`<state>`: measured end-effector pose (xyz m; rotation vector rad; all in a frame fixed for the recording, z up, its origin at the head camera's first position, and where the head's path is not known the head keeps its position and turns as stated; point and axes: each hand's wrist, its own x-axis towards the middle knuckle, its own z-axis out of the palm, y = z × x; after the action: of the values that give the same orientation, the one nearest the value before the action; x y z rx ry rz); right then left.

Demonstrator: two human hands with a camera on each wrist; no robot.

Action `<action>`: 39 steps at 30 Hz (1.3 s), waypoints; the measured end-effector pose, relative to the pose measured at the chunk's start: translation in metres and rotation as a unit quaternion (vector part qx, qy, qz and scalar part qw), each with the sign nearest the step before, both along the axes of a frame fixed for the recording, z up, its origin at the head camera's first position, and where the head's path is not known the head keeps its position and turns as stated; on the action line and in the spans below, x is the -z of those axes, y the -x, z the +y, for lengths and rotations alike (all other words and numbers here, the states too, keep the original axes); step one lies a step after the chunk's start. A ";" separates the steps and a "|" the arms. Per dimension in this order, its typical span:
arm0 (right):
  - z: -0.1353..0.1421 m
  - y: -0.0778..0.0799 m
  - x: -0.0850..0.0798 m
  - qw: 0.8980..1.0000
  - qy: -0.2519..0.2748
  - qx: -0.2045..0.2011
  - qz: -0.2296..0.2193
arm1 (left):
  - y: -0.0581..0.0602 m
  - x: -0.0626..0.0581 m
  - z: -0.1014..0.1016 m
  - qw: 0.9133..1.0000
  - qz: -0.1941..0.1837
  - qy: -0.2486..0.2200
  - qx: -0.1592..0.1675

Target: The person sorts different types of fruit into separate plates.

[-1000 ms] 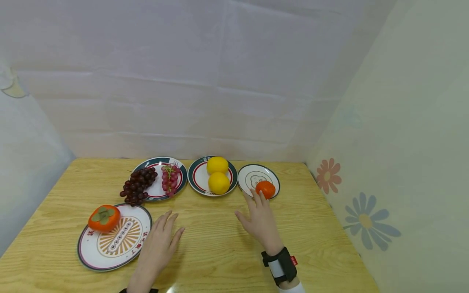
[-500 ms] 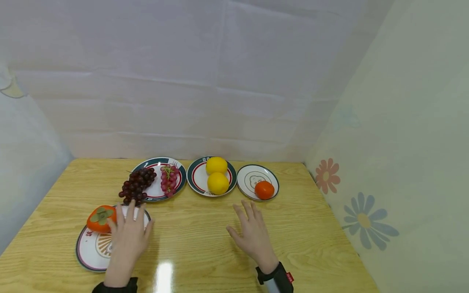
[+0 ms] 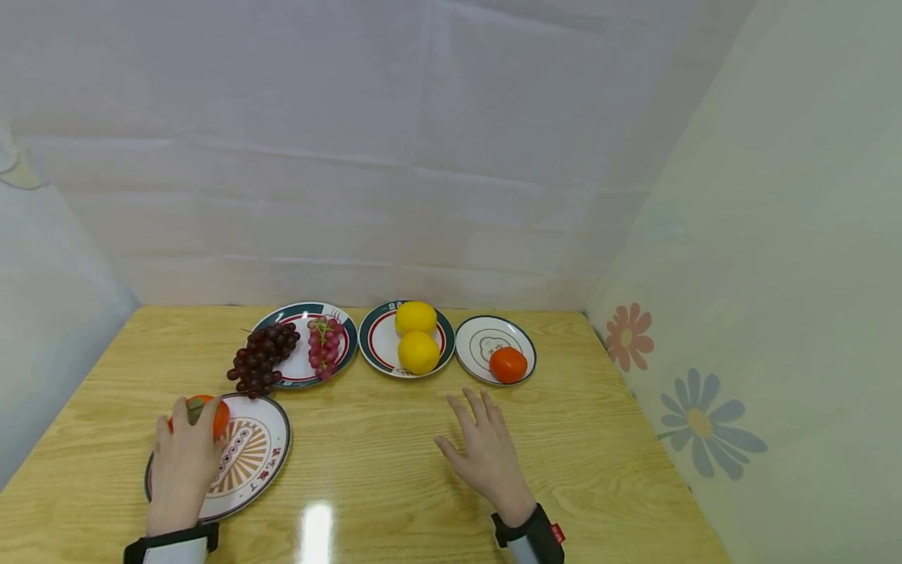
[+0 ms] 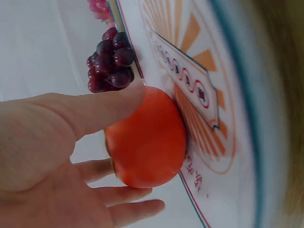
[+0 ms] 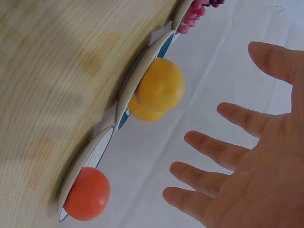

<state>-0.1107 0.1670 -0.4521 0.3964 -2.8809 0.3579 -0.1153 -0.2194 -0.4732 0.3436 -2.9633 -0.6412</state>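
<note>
My left hand (image 3: 183, 462) is at an orange persimmon (image 3: 221, 419) with green leaves, on the left part of a large white plate (image 3: 264, 462). In the left wrist view the thumb lies against one side of the persimmon (image 4: 147, 137) and the fingers reach round the other. The fruit's underside meets the plate, or nearly so. My right hand (image 3: 489, 462) hovers over the table's right half, fingers spread, holding nothing. Beyond it, a small white plate (image 3: 482, 368) bears an orange-red round fruit (image 3: 508, 365).
At the back, a green-rimmed plate (image 3: 350, 356) carries pink grapes (image 3: 324, 345); dark grapes (image 3: 261, 356) hang over its left edge, close to the large plate. Beside it, another green-rimmed plate (image 3: 373, 345) holds two yellow fruits (image 3: 419, 352). Cloth-like walls enclose the wooden table (image 3: 380, 470).
My left hand has moved left across the large plate, and its thumb and fingers have come round the persimmon. The right hand has drawn back from the orange-red fruit and then stayed still.
</note>
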 end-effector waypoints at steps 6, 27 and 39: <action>0.001 0.000 0.000 1.000 0.002 0.002 -0.005 | 0.003 0.006 -0.008 0.999 0.037 0.025 0.019; -0.021 -0.011 -0.015 0.991 0.076 -0.098 -0.050 | -0.005 -0.021 0.141 0.964 0.140 -0.100 0.202; -0.034 -0.014 -0.008 0.975 0.101 -0.154 -0.128 | -0.018 -0.014 0.194 0.943 0.070 -0.129 0.300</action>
<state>-0.0966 0.1327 -0.4444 0.8170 -2.9854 0.8007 -0.0977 -0.0257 -0.4588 -0.5953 -2.8239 -1.0604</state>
